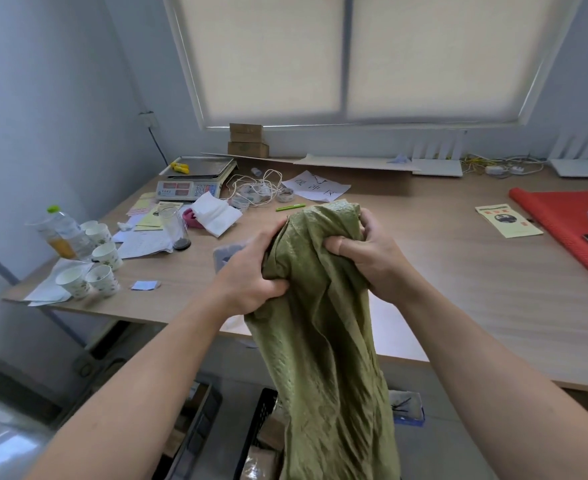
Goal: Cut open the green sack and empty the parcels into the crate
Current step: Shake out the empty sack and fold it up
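Fingers (pixel 368 220) of the left hand (pixel 251 271) and right hand (pixel 365 258) curl into the bunched end of the green sack (pixel 320 358), mid-frame, hanging toward the crate (pixel 264 407) at bottom centre. Shaking it straight over the crate should drop the parcels (pixel 271 431) cleanly. Its mouth and most of the crate are cut off.

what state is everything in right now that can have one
green sack, held up, bunched at top, hanging limp
left hand, gripping the sack's top
right hand, gripping the sack's top
crate, under the sack, parcels inside
bottle, upright, capped
paper cups, upright
window blind, drawn down
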The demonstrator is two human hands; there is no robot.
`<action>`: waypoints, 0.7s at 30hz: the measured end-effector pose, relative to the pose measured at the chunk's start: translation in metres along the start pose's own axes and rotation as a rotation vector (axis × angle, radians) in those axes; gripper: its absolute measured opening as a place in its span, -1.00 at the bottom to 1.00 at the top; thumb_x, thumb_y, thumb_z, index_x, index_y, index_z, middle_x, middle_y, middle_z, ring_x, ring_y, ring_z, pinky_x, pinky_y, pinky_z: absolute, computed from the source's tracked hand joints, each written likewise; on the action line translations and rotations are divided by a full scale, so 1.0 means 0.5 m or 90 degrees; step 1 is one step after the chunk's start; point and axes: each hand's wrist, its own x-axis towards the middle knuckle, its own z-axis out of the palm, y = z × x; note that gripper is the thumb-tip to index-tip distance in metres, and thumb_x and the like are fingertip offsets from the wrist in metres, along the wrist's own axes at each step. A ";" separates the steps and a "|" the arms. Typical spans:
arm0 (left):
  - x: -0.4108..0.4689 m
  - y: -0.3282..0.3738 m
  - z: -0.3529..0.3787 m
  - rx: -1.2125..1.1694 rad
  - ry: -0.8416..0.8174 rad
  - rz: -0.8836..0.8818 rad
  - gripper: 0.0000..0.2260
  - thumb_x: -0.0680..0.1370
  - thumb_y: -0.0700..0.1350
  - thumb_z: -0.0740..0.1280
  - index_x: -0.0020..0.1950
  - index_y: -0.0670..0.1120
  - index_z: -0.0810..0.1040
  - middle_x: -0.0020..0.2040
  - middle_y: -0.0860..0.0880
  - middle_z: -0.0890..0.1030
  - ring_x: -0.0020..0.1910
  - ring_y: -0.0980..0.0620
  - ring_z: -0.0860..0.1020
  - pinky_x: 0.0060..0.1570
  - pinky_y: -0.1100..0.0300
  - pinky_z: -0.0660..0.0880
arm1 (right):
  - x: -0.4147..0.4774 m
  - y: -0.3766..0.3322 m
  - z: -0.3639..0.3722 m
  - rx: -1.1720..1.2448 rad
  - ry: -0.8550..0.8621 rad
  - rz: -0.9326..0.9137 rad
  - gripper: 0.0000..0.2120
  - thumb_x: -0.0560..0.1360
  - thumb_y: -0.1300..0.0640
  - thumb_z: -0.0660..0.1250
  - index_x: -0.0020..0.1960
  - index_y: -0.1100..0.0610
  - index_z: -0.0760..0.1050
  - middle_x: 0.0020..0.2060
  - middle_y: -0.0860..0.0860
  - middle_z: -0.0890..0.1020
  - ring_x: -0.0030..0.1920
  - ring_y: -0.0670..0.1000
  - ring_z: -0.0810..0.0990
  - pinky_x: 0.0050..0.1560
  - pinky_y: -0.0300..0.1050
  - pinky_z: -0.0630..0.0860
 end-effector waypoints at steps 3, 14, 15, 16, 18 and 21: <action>0.005 -0.003 -0.002 -0.024 -0.021 -0.015 -0.30 0.31 -0.15 0.39 0.45 0.14 0.34 0.13 0.09 0.59 0.11 0.19 0.53 0.08 0.34 0.40 | -0.010 -0.006 -0.011 0.050 -0.003 0.029 -0.61 0.48 0.32 0.43 0.25 0.16 0.41 -0.08 0.11 0.70 -0.10 0.12 0.70 -0.05 0.04 0.66; 0.066 0.025 0.033 -0.238 -0.019 -0.164 -0.70 0.30 -0.20 0.27 -0.06 -0.35 0.56 -0.24 -0.20 0.59 -0.24 -0.08 0.57 -0.17 0.00 0.56 | -0.052 -0.019 -0.068 -0.364 -0.028 -0.042 -0.05 0.19 -0.24 0.53 0.42 -0.49 0.07 0.53 -0.09 0.17 0.53 0.01 0.21 0.46 0.08 0.31; 0.075 0.031 0.043 -0.246 -0.013 -0.172 -0.73 0.32 -0.21 0.28 -0.08 -0.36 0.55 -0.26 -0.20 0.59 -0.26 -0.08 0.57 -0.20 0.03 0.56 | -0.059 -0.022 -0.078 -0.404 -0.063 -0.046 0.01 0.16 -0.24 0.55 0.47 -0.42 0.07 0.54 -0.13 0.13 0.54 -0.03 0.17 0.47 0.00 0.25; 0.083 0.037 0.052 -0.259 -0.006 -0.178 -0.78 0.36 -0.23 0.29 -0.12 -0.38 0.54 -0.29 -0.18 0.58 -0.28 -0.07 0.55 -0.25 0.09 0.54 | -0.066 -0.022 -0.085 -0.451 -0.083 -0.052 0.07 0.14 -0.24 0.57 0.51 -0.34 0.08 0.54 -0.14 0.11 0.54 -0.06 0.14 0.46 -0.08 0.23; 0.097 0.052 0.070 -0.284 -0.014 -0.196 -0.88 0.38 -0.25 0.29 -0.19 -0.30 0.56 -0.32 -0.17 0.56 -0.31 -0.07 0.53 -0.31 0.18 0.49 | -0.078 -0.021 -0.101 -0.506 -0.075 -0.063 0.09 0.16 -0.14 0.64 0.54 -0.24 0.11 0.52 -0.12 0.15 0.49 -0.08 0.19 0.39 -0.24 0.24; 0.109 0.078 0.085 -0.301 -0.064 -0.246 -0.84 0.26 -0.16 0.27 -0.22 -0.16 0.56 -0.31 -0.19 0.55 -0.33 -0.09 0.52 -0.26 0.10 0.46 | -0.094 -0.018 -0.121 -0.501 -0.002 -0.068 -0.12 0.28 0.13 0.62 0.47 -0.14 0.28 0.35 -0.06 0.42 0.29 -0.05 0.44 0.25 -0.25 0.43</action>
